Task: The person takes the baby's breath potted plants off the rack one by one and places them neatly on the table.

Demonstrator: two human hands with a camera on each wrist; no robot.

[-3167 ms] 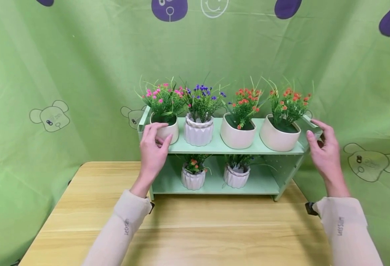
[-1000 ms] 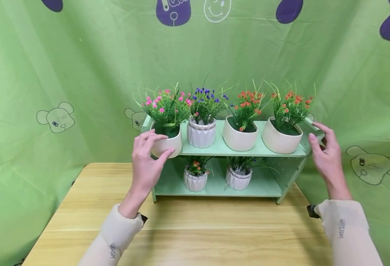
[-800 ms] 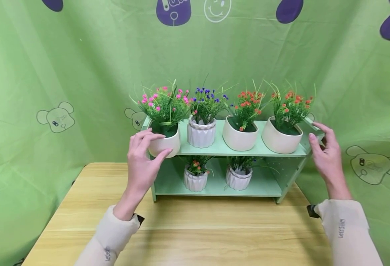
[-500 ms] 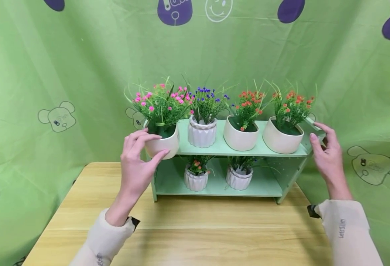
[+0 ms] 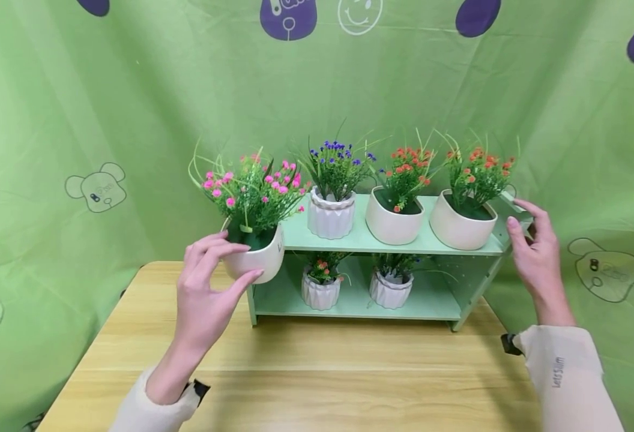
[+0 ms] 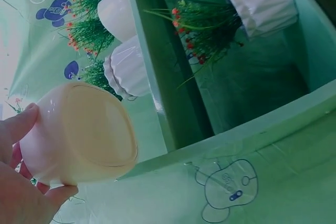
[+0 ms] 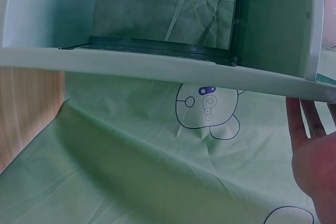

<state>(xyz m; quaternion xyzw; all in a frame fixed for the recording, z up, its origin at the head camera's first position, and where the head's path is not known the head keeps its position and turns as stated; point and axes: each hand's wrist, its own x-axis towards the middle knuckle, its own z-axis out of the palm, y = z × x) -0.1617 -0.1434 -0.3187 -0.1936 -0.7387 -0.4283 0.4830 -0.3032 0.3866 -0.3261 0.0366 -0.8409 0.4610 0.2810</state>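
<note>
The left hand (image 5: pixel 203 300) grips the smooth, rounded white pot with pink flowers (image 5: pixel 262 258) between thumb and fingers. The pot is clear of the pale-green two-tier shelf (image 5: pixel 356 300), near its left end; the right hand (image 5: pixel 537 261) grips its right end.

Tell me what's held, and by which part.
The left hand grips the pink-flowered pot by its rim and outer wall; the right hand touches the shelf's side, grip unclear.
</note>
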